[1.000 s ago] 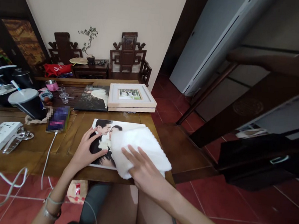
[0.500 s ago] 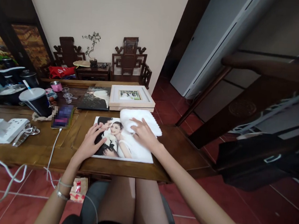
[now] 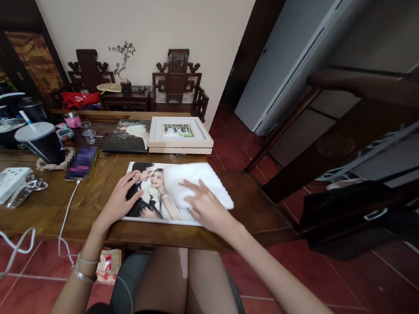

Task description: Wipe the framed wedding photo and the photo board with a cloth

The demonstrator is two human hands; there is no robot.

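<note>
A wedding photo panel [image 3: 145,204] with a white edge lies flat near the front of the wooden table. My left hand [image 3: 121,195] rests on its left side, fingers spread over the dark suit in the picture. A fluffy white cloth [image 3: 217,182] covers the panel's right part and hangs past its right side. On top of the cloth lies my right hand [image 3: 206,207], fingers stretched and apart, pressing down; its palm side is hidden. Behind the panel are a pale picture frame [image 3: 204,139] with a small photo and a dark photo panel [image 3: 120,136].
To the left are a phone [image 3: 83,162] on a white charging cable, a lidded cup with a straw [image 3: 40,143], and a power strip [image 3: 10,187]. A pink cup [image 3: 72,120] stands farther back. A carved wooden armrest [image 3: 364,88] rises on the right.
My right hand has slid the cloth towards me and slightly right over the panel, uncovering the table strip before the frame. My left hand stays on the panel. The view has shifted slightly.
</note>
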